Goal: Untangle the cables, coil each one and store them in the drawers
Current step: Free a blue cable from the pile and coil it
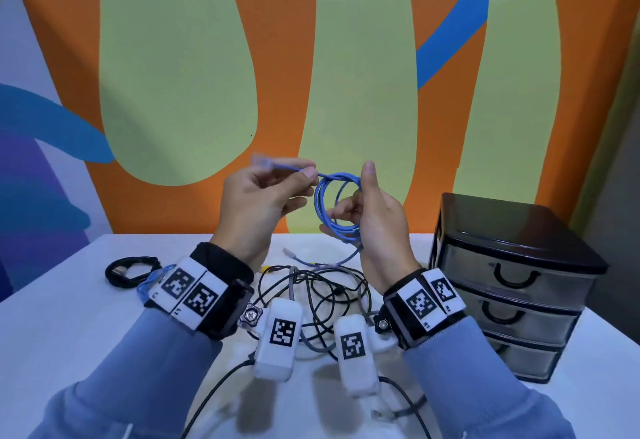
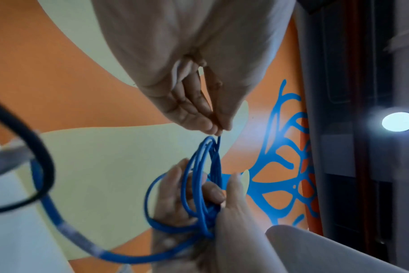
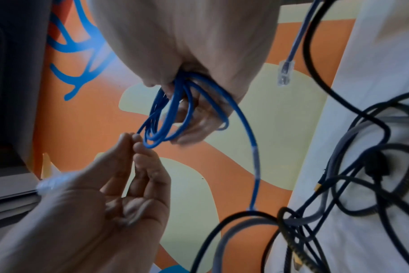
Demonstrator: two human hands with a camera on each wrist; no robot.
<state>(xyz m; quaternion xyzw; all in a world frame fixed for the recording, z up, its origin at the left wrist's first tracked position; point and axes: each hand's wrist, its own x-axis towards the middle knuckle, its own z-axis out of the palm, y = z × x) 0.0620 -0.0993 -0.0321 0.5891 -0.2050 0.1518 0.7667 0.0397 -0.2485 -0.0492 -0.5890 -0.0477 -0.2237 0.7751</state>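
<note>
Two hands, raised side by side above the counter

Left hand (image 1: 263,196): palm up, thumb and forefinger pinching the cable (image 1: 337,206) near its plug end, other fingers (image 3: 149,177) loosely curled. Right hand (image 1: 375,217): thumb upright, fingers passed through the coiled loops and curled round them. Both forearms in blue sleeves (image 1: 131,362), angled inward; each wrist wears a black band with white marker tags (image 1: 188,291).

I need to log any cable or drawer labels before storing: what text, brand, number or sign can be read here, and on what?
No readable words, brands or numbers.
Wrist bands: black-and-white square marker patterns only, no lettering.
White camera pods: the same kind of markers.
Blue cable: pale bands on its trailing end, too blurred to read.
Drawer unit: no label visible.
</note>
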